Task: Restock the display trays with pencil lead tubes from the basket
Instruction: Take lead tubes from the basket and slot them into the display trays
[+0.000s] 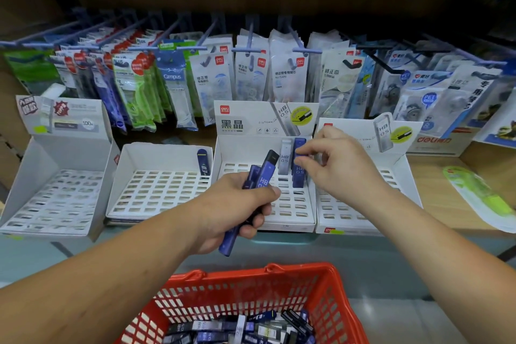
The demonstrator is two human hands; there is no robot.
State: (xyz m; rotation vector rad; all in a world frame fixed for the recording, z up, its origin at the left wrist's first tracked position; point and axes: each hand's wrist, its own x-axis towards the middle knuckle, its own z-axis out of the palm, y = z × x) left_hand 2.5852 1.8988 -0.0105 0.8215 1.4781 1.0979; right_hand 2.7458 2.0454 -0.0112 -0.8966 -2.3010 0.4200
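Several blue lead tubes [264, 176] clutched in left hand [234, 212], right hand [337, 167] pinching one upright tube [298, 174] in tray [290, 213], grey tube [284, 159] just beside pinch

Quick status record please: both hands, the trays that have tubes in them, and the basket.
left hand: grips a bundle of blue tubes above the front of the third tray from the left
right hand: pinches a blue tube standing in the third tray's back row
grey tube: upright, just left of the blue tube
second tray: one dark tube upright at back right
basket: red, nearest the camera, loose tubes inside
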